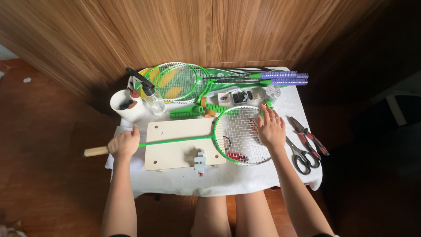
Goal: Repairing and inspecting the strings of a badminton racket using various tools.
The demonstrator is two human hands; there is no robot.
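Note:
A green badminton racket (180,141) lies across a pale wooden board (175,142) on a small table covered with white cloth (228,177). My left hand (124,144) grips its handle, whose bare wooden end (95,151) sticks out past the table's left edge. My right hand (270,127) rests flat, fingers spread, on the right side of the strung racket head (239,134). A small grey clamp-like tool (200,161) sits on the board's front edge.
Two more green rackets with purple grips (280,78) lie at the back. A white cup (127,106), a clear spray bottle (153,98), green grips (186,112) and small boxes (239,96) stand behind the board. Scissors (300,156) and red-handled pliers (309,136) lie at the right.

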